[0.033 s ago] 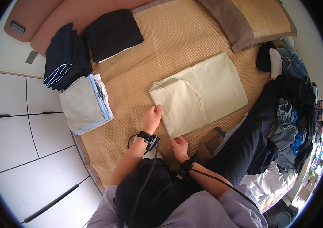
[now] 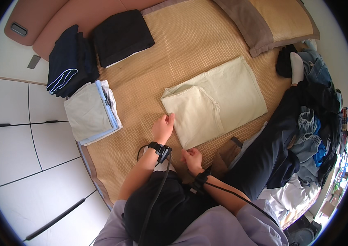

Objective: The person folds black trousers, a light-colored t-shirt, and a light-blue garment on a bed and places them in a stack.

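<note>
A pale cream shirt (image 2: 231,96) lies folded into a flat oblong on the woven mat, a curved seam showing across its middle. At its left edge is my left hand (image 2: 164,128), fingers curled and pinched on the cloth. My right hand (image 2: 193,160) is closed at the shirt's nearest corner, with the fingertips against the fabric. How much cloth is between the fingers of either hand is hidden. Both wrists carry black straps, and a cable (image 2: 157,197) hangs over my lap.
Folded clothes stand at the left: a dark navy pile (image 2: 69,61), a black pile (image 2: 124,36) and a light pile (image 2: 88,112). A pillow (image 2: 280,20) lies at the far right. My outstretched leg (image 2: 268,131) borders heaped clothes (image 2: 311,143). White drawers (image 2: 10,151) flank the bed.
</note>
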`<state>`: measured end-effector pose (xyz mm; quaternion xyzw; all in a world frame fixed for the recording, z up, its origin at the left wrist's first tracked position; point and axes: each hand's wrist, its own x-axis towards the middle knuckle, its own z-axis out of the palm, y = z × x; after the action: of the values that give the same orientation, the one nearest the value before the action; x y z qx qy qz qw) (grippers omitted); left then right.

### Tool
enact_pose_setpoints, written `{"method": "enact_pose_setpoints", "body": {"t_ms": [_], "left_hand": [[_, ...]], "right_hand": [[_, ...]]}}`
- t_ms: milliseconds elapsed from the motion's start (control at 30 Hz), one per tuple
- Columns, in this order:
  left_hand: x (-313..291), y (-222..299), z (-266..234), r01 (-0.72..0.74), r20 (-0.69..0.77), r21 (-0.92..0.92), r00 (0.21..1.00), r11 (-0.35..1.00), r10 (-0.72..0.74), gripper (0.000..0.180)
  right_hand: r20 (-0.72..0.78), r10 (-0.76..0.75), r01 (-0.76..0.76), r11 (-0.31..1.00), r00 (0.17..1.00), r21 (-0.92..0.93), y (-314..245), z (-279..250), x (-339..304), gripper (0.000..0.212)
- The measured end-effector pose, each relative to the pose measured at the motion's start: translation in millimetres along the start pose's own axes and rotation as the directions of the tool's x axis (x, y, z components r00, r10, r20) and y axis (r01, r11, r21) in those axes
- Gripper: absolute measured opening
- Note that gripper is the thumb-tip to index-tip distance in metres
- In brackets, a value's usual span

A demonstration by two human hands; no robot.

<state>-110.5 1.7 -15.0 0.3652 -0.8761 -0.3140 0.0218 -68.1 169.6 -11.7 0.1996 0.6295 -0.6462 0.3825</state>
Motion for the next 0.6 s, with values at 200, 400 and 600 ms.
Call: {"method": "enact_pose_setpoints", "body": {"t_ms": [200,400,600], "left_hand": [[-0.7,-0.6,0.7,0.002,-0.001,0.001,1.0,1.0,-0.002,0.044],[-0.7,-1.9,0.8,-0.011,-0.006,0.029,1.0,1.0,0.011,0.044],[-0.3,-0.3,0.2,-0.013,0.005,0.027,1.0,1.0,0.012,0.044]], "right_hand": [[0.013,0.084,-0.083,0.993,0.996,-0.08,-0.8,0.0,1.7,0.019],[0.01,0.131,-0.13,0.988,0.991,-0.078,-0.5,-2.1,2.3,0.02],[0.058,0.18,-0.17,0.974,0.982,-0.148,7.2,-8.8,2.4,0.02]]}}
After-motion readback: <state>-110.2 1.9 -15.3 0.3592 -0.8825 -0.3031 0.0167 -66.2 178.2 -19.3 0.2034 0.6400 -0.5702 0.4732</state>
